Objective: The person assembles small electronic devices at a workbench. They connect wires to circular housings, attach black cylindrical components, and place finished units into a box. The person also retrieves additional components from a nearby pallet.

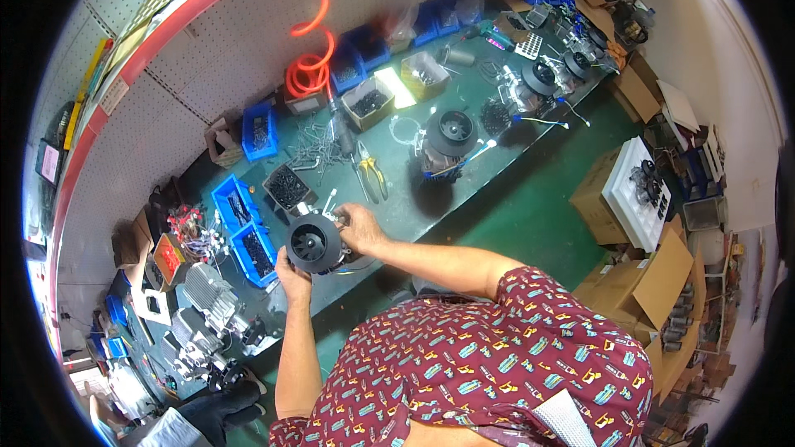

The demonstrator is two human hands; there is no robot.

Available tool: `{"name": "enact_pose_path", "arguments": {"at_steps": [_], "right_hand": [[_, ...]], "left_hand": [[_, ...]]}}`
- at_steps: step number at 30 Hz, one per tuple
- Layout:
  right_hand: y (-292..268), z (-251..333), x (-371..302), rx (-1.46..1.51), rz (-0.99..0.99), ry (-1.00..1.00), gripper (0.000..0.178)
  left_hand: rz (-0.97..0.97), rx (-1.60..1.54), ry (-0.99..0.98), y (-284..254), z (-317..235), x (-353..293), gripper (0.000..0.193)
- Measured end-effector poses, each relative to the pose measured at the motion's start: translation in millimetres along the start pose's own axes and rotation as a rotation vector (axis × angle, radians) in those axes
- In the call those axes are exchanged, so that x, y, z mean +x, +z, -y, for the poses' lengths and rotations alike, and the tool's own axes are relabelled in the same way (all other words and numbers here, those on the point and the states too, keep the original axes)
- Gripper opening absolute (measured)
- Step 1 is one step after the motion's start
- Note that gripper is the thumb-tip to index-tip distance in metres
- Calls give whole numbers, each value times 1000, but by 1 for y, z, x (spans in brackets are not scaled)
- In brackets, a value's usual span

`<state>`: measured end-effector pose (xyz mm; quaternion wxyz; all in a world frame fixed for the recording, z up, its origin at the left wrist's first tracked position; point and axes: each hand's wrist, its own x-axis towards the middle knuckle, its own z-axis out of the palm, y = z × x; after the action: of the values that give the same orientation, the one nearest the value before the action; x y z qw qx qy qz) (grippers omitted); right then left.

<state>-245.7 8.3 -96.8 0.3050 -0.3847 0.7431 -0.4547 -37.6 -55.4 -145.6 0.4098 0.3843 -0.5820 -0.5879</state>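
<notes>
Near the bench's front edge I have a metal motor unit with a round black finned fan wheel (313, 243) on top. My left hand (293, 275) is closed on its lower left side. At its upper right side, my right hand (359, 230) grips the metal body with bent fingers; the fingertips are partly hidden. A cardboard box of dark screws (287, 188) stands just beyond the unit. Pliers with yellow handles (372, 170) lie to the right of that box. Farther right, a similar motor unit with a black fan wheel (452, 132) stands on the bench.
Blue bins (252, 253) of small parts stand to the left, with several motors (212, 298) beyond. A coiled orange air hose (308, 76) hangs over the back of the bench (406, 215). More fan units (540, 76) stand far right; cartons (633, 281) sit on the floor behind.
</notes>
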Motion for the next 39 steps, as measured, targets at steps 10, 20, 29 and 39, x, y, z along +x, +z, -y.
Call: {"name": "enact_pose_path", "arguments": {"at_steps": [10, 20, 29, 39], "right_hand": [[42, -23, 14, 233, -125, -25, 38], [34, -22, 19, 514, 56, -47, 27], [32, -19, 21, 419, 125, -189, 30], [0, -7, -3, 612, 53, 56, 42]], "left_hand": [[-183, -263, -310, 15, -11, 23, 25], [-105, -353, -274, 32, -13, 13, 35], [-169, -497, -380, 37, -9, 12, 35], [-201, -517, -410, 29, -13, 19, 35]]}}
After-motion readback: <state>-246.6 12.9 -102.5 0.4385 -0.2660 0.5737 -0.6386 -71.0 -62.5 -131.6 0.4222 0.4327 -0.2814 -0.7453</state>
